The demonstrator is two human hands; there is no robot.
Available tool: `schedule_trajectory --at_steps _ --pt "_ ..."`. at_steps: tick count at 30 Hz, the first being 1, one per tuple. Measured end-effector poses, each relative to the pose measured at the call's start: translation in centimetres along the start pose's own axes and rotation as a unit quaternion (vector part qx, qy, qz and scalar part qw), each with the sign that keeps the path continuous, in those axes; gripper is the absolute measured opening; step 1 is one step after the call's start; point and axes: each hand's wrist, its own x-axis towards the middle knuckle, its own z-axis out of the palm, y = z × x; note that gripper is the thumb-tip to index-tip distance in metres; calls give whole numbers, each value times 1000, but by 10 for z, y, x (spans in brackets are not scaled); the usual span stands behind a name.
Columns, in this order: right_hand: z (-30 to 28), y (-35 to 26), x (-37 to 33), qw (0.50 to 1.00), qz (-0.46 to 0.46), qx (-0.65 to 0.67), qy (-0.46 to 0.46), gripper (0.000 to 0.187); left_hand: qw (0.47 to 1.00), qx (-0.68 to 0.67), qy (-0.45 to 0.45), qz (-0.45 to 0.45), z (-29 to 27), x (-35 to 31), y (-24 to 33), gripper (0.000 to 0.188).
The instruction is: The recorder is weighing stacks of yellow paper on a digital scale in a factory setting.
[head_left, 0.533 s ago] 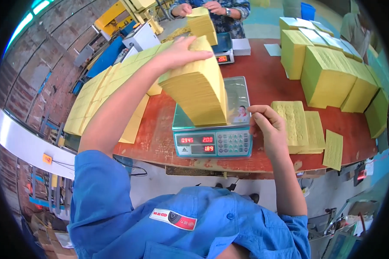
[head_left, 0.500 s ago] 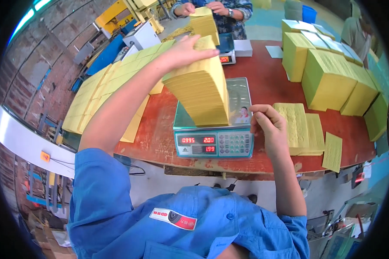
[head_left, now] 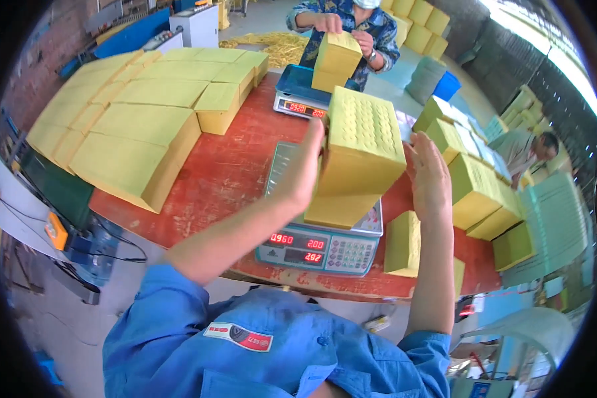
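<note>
A tall stack of yellow paper stands on a digital scale in front of me, leaning slightly. Rows of embossed bumps cover its top sheet. My left hand is stretched out along the stack's left side, palm inward. On the right side, my right hand is held up flat with fingers extended. Both hands are open, with the stack between them; whether the palms press on it, I cannot tell. Red digits glow on the scale's front panel.
Yellow paper blocks fill the table's left side; more stacks line its right. A small paper pile lies beside the scale. Across the red table, a co-worker handles another stack on a second scale.
My left hand has come down from the stack's top to its left side. My right hand has risen and straightened beside the stack, which stands less bent. The view has shifted.
</note>
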Motion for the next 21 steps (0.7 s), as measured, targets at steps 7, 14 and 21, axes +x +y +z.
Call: schedule_trajectory --at_steps 7,14,21 --pt "25 -1 3 994 65 -42 -79 52 922 326 30 206 8 -19 -27 73" --pt "32 -1 3 991 70 -68 -93 54 901 374 30 219 8 -20 -29 71" --pt "32 -3 1 990 83 -67 -93 56 888 414 13 199 6 -22 -17 66"
